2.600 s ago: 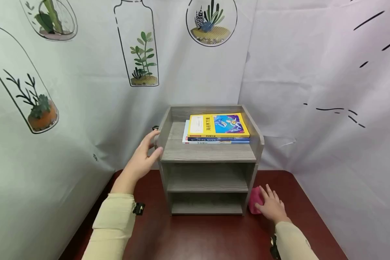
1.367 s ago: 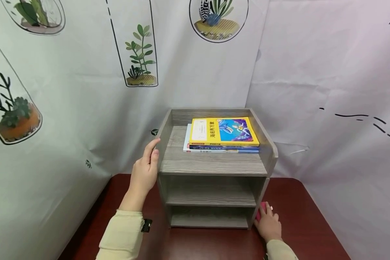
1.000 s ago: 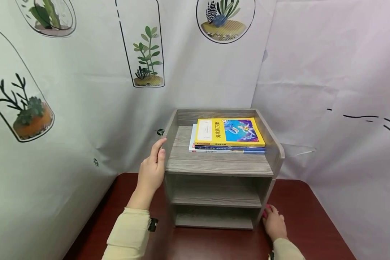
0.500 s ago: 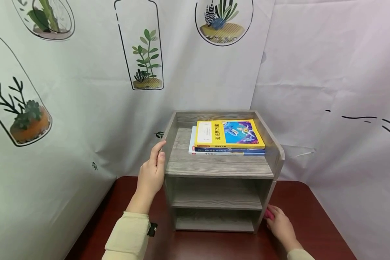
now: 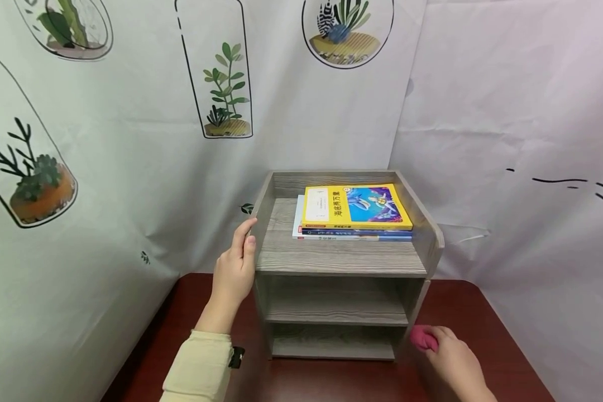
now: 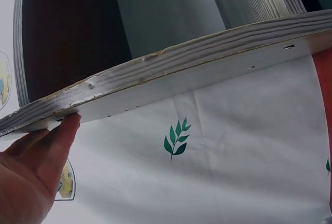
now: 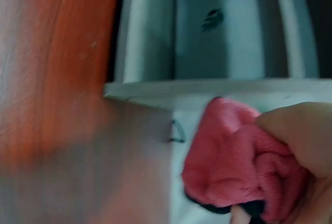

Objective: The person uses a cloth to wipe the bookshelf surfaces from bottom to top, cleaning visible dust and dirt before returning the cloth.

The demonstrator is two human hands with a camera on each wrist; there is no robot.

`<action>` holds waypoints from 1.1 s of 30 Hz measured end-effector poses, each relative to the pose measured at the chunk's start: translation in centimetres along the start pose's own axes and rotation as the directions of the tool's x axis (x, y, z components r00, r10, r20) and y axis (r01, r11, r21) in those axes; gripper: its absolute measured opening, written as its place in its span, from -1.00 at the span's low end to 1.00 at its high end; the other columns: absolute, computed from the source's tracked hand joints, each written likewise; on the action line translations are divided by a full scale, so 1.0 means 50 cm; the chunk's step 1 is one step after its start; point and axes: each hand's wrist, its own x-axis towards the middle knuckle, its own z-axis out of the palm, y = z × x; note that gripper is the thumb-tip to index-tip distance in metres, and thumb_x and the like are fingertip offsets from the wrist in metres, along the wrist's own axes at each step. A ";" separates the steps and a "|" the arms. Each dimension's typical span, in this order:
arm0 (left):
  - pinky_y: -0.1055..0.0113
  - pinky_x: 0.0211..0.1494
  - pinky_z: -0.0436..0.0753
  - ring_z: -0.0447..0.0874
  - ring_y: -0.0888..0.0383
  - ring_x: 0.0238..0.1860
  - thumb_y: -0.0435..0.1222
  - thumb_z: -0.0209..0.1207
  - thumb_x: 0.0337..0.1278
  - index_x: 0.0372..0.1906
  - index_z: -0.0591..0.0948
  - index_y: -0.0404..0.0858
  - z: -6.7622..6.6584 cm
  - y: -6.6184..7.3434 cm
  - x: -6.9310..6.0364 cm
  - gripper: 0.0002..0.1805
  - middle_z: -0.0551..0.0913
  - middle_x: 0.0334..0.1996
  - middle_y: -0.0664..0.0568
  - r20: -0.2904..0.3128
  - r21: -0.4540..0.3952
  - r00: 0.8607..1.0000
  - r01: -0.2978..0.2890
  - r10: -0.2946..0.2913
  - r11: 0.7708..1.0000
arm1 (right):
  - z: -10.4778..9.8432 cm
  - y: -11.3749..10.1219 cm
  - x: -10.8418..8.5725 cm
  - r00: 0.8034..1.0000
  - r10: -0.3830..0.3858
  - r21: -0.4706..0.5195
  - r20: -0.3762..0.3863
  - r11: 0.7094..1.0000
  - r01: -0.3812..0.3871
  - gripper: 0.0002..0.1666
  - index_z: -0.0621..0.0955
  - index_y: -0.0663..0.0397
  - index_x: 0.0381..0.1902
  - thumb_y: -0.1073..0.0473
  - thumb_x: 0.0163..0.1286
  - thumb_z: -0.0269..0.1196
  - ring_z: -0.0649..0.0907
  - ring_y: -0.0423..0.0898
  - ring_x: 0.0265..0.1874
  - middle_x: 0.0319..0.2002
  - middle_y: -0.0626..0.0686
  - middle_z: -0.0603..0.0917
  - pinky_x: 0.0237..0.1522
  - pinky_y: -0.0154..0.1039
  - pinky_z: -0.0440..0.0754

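Pink cloth [image 5: 424, 338] bunched just beside the lower right side of the grey wood-grain shelf unit [image 5: 341, 259]; whether the two touch, I can't tell! Out on the far left, a printed jar with an orange base [image 5: 42, 201]; above it, a clipped glass-vessel print [image 5: 72, 39]; then a tall bottle print [image 5: 227, 92], and the round print [image 5: 349, 42] makes four plant pictures on the creased white backdrop [image 5: 326, 128]; the left wrist view picks out a green leaf sprig [image 6: 177, 140] on it too; a cream sleeve [image 5: 196, 365] with one black band [image 5: 236, 357] leads up to the left hand [image 5: 233, 273], its fingers fairly straight, resting against the unit's left side panel; and here's the unit itself, a top deck with two compartments beneath; up top, a flat stack of three books by their spines; the yellow book [image 5: 357, 206] lies uppermost, and its title reads 海底两万里, beside a blue sea picture; below it sits a dark blue book [image 5: 352, 231], then a pale book [image 5: 298, 223], spine lettering too small to read; across to the right, one cloth, one right hand [image 5: 454, 357], thumb and fingers curled firmly round the bundle; the right wrist view, rather blurred, shows black edging [image 7: 207, 206] along the cloth; underneath it all, a glossy dark red table [image 5: 326, 377] with rounded far corners.
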 end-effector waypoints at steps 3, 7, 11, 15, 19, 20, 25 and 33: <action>0.21 -0.63 0.27 0.32 0.04 -0.70 -0.16 -0.14 0.40 0.27 0.30 -0.04 0.000 0.001 0.000 -0.60 0.35 -0.72 0.00 0.001 0.003 1.000 -0.001 0.001 1.000 | -0.019 -0.019 -0.010 0.997 -0.003 -0.025 0.079 1.000 0.005 -0.62 0.63 0.18 -0.17 0.23 -0.03 0.34 0.62 0.12 -0.31 -0.18 0.18 0.60 -0.30 0.08 0.49; 0.23 -0.66 0.23 0.25 0.08 -0.73 -0.15 -0.15 0.40 0.27 0.30 -0.03 -0.002 -0.001 0.001 -0.61 0.29 -0.74 0.04 0.003 0.001 1.000 0.001 -0.001 1.000 | -0.037 -0.055 -0.020 0.993 -0.064 -0.041 0.103 0.997 0.069 -0.63 0.63 0.11 -0.22 0.23 -0.09 0.37 0.62 0.04 -0.26 -0.19 0.07 0.61 -0.26 0.01 0.51; 0.25 -0.67 0.19 0.17 0.12 -0.75 -0.16 -0.15 0.40 0.27 0.30 -0.04 -0.001 -0.002 0.001 -0.61 0.21 -0.75 0.07 -0.006 -0.003 1.000 -0.004 0.004 1.000 | -0.036 -0.096 -0.028 0.987 -0.152 -0.041 0.042 0.987 0.154 -0.61 0.65 0.04 -0.25 0.27 -0.16 0.37 0.63 -0.03 -0.28 -0.19 -0.02 0.61 -0.25 -0.07 0.52; 0.25 -0.67 0.19 0.16 0.12 -0.75 -0.16 -0.14 0.40 0.26 0.31 -0.04 0.000 -0.002 0.001 -0.61 0.20 -0.74 0.08 -0.010 -0.004 1.000 -0.008 0.008 1.000 | -0.012 -0.125 -0.037 0.975 -0.219 -0.045 -0.028 0.975 0.218 -0.59 0.67 -0.01 -0.26 0.29 -0.21 0.34 0.61 0.00 -0.33 -0.16 0.00 0.55 -0.29 -0.08 0.52; 0.26 -0.68 0.19 0.15 0.13 -0.76 -0.15 -0.15 0.40 0.27 0.30 -0.03 0.002 -0.002 -0.001 -0.61 0.19 -0.74 0.08 -0.004 -0.008 1.000 0.001 -0.001 1.000 | 0.028 -0.134 -0.042 0.971 -0.230 -0.057 -0.072 0.972 0.226 -0.51 0.63 0.00 -0.20 0.27 -0.23 0.38 0.59 0.04 -0.32 -0.10 0.05 0.49 -0.39 -0.05 0.52; 0.26 -0.68 0.19 0.15 0.14 -0.76 -0.14 -0.15 0.40 0.27 0.30 -0.03 0.002 -0.002 -0.001 -0.61 0.19 -0.74 0.08 -0.004 -0.008 1.000 0.003 -0.003 1.000 | 0.038 -0.133 -0.043 0.968 -0.234 -0.063 -0.090 0.971 0.229 -0.48 0.61 0.01 -0.19 0.26 -0.25 0.40 0.58 0.05 -0.31 -0.09 0.05 0.49 -0.42 -0.05 0.52; 0.27 -0.69 0.17 0.11 0.15 -0.76 -0.15 -0.14 0.40 0.27 0.31 -0.03 0.002 -0.003 -0.002 -0.61 0.17 -0.74 0.09 -0.008 -0.004 1.000 0.003 -0.003 1.000 | 0.090 -0.108 -0.041 0.888 -0.342 -0.125 -0.307 0.939 0.319 -0.44 0.57 -0.04 -0.29 0.20 -0.43 0.44 0.57 0.01 -0.32 -0.10 0.02 0.53 -0.59 -0.12 0.50; 0.25 -0.66 0.20 0.19 0.12 -0.75 -0.14 -0.13 0.39 0.27 0.32 -0.01 0.004 -0.002 -0.003 -0.61 0.22 -0.76 0.09 -0.016 -0.001 1.000 0.009 -0.009 1.000 | 0.131 -0.075 -0.031 0.731 -0.428 -0.159 -0.532 0.898 0.410 -0.71 0.66 -0.07 -0.38 0.04 -0.15 0.22 0.55 -0.01 -0.34 -0.11 0.05 0.56 -0.71 -0.12 0.46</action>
